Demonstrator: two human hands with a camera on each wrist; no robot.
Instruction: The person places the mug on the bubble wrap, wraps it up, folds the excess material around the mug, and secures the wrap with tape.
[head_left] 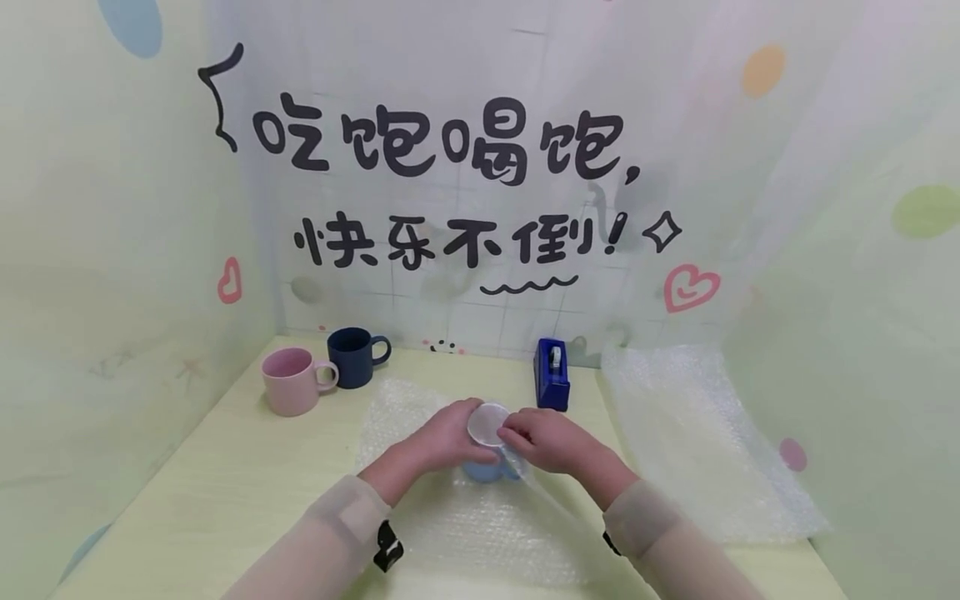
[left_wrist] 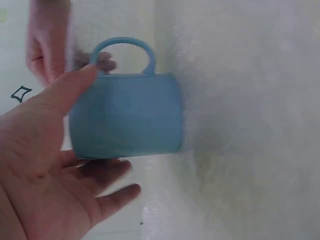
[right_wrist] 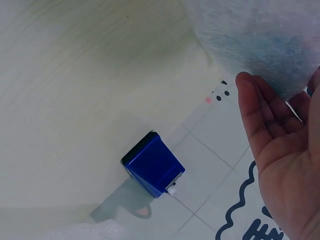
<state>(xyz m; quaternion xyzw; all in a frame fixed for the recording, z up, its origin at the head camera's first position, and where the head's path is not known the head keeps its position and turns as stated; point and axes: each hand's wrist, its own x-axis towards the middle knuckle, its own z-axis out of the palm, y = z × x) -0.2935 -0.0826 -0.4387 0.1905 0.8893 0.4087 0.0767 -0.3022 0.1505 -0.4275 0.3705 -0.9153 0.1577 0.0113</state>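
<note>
A light blue mug with its handle to the right stands over a sheet of bubble wrap in the middle of the table. My left hand grips the mug from the left, thumb on the near side close to the rim. At the mug's right edge, my right hand pinches a raised part of the bubble wrap, which slants down to the table. In the right wrist view, the lifted wrap covers the mug, which shows only as a blue tint.
A pink mug and a dark blue mug stand at the back left. Behind my right hand is a blue tape dispenser. More bubble wrap lies along the right side. A printed curtain hangs behind the table.
</note>
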